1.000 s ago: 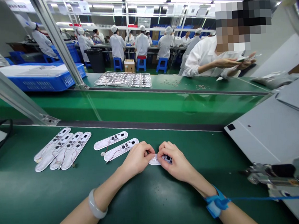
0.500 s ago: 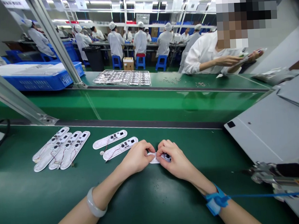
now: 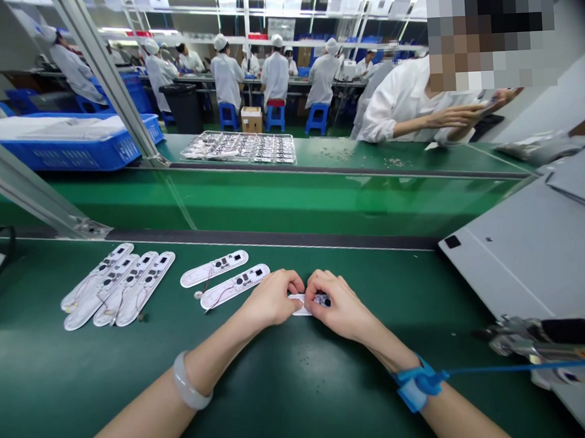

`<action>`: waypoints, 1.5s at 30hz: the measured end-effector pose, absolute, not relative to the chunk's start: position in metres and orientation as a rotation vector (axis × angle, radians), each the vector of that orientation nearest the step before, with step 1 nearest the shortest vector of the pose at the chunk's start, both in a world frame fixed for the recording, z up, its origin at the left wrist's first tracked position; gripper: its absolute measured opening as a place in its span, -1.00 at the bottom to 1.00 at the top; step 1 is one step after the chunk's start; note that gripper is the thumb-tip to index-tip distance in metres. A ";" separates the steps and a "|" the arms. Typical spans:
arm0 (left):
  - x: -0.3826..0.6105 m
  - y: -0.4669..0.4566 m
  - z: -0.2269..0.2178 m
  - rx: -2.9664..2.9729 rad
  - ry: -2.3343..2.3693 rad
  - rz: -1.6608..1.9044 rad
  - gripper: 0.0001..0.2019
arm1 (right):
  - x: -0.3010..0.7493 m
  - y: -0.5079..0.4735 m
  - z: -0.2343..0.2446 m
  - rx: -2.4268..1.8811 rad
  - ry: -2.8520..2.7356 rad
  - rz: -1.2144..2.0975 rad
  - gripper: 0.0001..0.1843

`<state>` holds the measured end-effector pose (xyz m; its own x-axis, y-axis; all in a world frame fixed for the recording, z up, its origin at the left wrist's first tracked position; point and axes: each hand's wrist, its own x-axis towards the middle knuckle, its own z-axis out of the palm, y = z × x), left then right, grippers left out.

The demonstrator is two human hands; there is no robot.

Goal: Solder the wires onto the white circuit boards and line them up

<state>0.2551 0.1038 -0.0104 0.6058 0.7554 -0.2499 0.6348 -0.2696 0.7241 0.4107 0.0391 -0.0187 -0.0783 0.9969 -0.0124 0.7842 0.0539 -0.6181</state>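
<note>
A white circuit strip (image 3: 301, 305) is clamped between the fingers of the left hand (image 3: 270, 300) and the right hand (image 3: 337, 303), near the middle of the green surface (image 3: 301, 388); six wired strips (image 3: 145, 289) are already laid out to the left.

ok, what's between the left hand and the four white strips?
Head view: two more white strips with thin wires, one nearer the left hand, one farther, plus a small round disc. The four white strips lie beyond.

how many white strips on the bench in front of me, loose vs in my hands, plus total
white strips lying loose: 6
white strip at the left hand and right hand: 1
total: 7
</note>
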 end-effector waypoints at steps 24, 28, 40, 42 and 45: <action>0.247 0.087 -0.015 2.029 0.984 0.373 -0.72 | 0.442 0.022 -0.030 -1.404 -1.737 0.781 -0.89; 0.251 0.081 -0.018 1.994 0.893 0.471 -0.83 | 0.439 0.019 -0.034 -1.463 -1.831 0.732 -0.85; 0.253 0.075 -0.026 2.005 0.931 0.507 -0.89 | 0.427 0.016 -0.027 -1.537 -1.947 0.605 -0.86; 0.253 0.075 -0.027 2.019 0.935 0.514 -0.88 | 0.423 0.014 -0.026 -1.561 -1.945 0.583 -0.86; 0.252 0.076 -0.026 2.039 0.940 0.519 -0.87 | 0.419 0.013 -0.026 -1.586 -1.925 0.567 -0.90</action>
